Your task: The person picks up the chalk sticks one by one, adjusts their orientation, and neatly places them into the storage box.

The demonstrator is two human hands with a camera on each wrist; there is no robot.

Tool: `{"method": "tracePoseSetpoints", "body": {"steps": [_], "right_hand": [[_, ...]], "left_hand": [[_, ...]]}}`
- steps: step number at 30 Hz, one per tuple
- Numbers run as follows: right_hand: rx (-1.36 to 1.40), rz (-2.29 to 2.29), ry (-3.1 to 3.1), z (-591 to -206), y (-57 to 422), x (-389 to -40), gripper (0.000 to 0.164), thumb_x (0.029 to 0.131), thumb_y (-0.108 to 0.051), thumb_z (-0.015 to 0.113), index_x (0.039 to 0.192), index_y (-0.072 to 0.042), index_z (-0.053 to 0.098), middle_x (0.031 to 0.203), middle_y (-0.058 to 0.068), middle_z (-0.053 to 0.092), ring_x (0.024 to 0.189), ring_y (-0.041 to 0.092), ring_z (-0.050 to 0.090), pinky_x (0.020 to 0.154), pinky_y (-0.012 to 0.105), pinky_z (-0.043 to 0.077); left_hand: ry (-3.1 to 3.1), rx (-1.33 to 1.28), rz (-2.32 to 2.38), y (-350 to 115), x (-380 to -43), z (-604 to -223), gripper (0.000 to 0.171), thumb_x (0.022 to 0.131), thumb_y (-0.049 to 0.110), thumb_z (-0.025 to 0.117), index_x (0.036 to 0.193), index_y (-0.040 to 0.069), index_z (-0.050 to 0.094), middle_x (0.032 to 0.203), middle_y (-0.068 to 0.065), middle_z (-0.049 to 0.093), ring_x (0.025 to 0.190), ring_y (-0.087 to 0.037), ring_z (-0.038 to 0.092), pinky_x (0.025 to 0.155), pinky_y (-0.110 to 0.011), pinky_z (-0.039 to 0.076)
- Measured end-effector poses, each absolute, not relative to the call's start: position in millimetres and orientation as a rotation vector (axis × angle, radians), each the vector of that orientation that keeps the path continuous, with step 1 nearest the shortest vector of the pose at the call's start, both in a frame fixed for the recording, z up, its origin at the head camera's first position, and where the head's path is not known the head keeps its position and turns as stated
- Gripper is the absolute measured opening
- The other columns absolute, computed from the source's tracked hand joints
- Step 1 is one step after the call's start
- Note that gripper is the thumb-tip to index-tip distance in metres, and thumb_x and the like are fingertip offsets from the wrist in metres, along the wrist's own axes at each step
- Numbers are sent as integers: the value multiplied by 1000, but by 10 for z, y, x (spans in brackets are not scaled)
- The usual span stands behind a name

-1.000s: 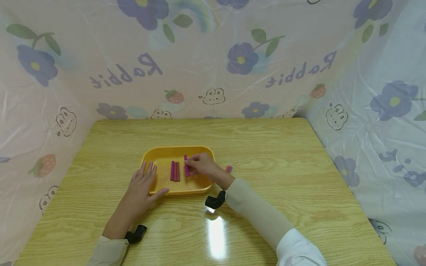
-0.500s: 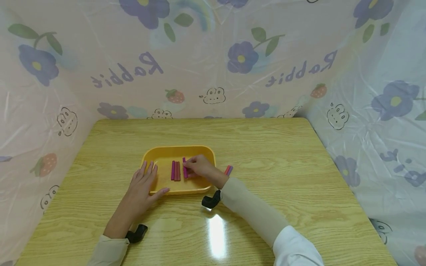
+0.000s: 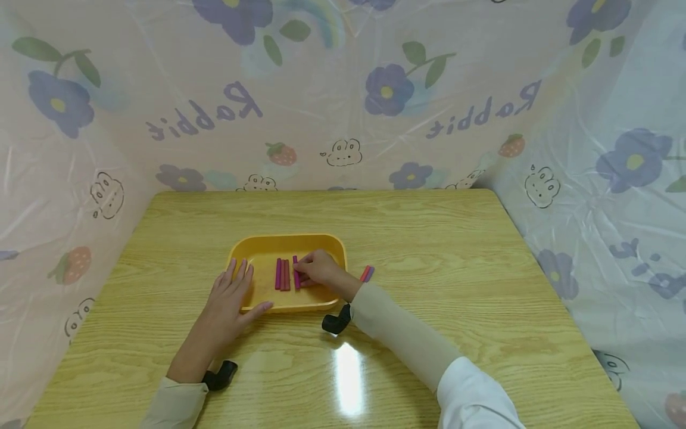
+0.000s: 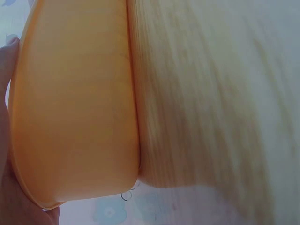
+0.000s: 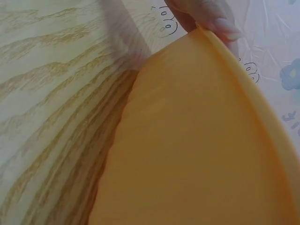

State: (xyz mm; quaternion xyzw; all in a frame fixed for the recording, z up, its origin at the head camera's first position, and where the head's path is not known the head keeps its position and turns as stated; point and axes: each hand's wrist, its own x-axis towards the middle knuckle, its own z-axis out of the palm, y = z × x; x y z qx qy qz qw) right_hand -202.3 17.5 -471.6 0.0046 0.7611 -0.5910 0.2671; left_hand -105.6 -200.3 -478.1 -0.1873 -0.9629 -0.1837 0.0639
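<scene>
Nearest, well in front of the yellow, rounded, plastic-looking tray (image 3: pixel 262 287) and to its left, comes a rolled beige fabric sleeve (image 3: pixel 174 406); in front of the tray and to its right is a white fabric upper sleeve (image 3: pixel 479 393) with a long beige fabric cuff (image 3: pixel 407 336) beyond it. A curved black wrist piece (image 3: pixel 221 376) sits below the tray's left end, and a second curved black wrist piece (image 3: pixel 336 323) lies just off its near right corner. The left hand (image 3: pixel 230 301) has its fingers straight and spread apart, resting on the tray's left rim, with the thumb along the near rim. Inside the tray, left of centre, one slim magenta stick (image 3: pixel 278 274) and two slim dull-red sticks (image 3: pixel 285 275) lie side by side. Just right of them, the right hand (image 3: pixel 320 268) pinches a slim purple-magenta stick (image 3: pixel 297 281) between thumb and fingers; whether it touches the tray's floor cannot be told. Just outside the tray's right end, a red stick (image 3: pixel 365 273) and a purple stick (image 3: pixel 370 273) lie together on the wood-grained table (image 3: pixel 455 250). Beyond the tray hangs a pale flower-and-rabbit printed sheet (image 3: pixel 316 101).
</scene>
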Motion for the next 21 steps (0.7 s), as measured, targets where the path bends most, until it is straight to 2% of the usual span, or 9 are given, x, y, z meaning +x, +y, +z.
{"method": "tracePoseSetpoints", "body": {"steps": [21], "right_hand": [[1,-1573,2108,-4766,147,-2037,20,90,-13,62,91,5,69,78,10,68,68,18,67,59,28,55]], "left_hand": [[-2906,-566,-560,-2004,-1063,-4787,90,87,59,51,146,-2,20,151,-20,17,141,-29,-4,110,-51,7]]}}
